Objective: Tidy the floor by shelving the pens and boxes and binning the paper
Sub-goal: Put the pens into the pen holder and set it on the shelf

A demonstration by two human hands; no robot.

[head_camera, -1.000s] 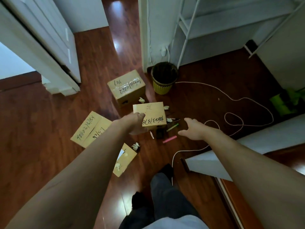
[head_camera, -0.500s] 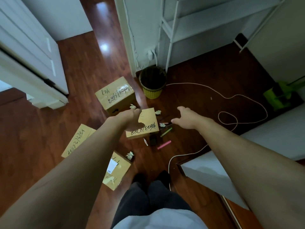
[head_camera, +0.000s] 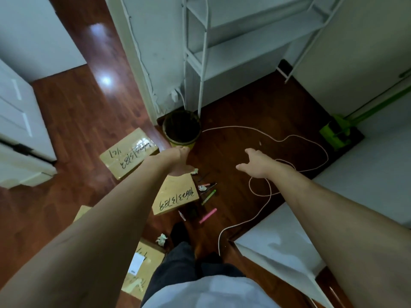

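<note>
**Boxes, pens and paper scattered on a wooden floor**

Dark red wooden flooring [head_camera: 73, 121] fills my view, with a white shelf unit [head_camera: 222, 54] against the far wall and a round bin [head_camera: 182, 130] with a yellow base standing at its foot. My left hand [head_camera: 178, 162] reaches forward, fingers drawn together just before the bin's rim; whether it holds anything I cannot tell. My right hand [head_camera: 255, 164] hangs open and empty, fingers spread, above a looping white cable [head_camera: 289, 138]. One cardboard box [head_camera: 129, 153] lies left of the bin, and a second box [head_camera: 175, 196] with handwritten numbers sits nearer, partly under my left forearm. Beside that second box lie a green pen [head_camera: 209, 196], a pink pen [head_camera: 208, 215] and a crumpled paper ball [head_camera: 202, 187]. Another paper ball [head_camera: 162, 238] rests near my feet, close to a third box [head_camera: 142, 272] bearing a white label. A green mop head [head_camera: 335, 134] sits at far right.
</note>
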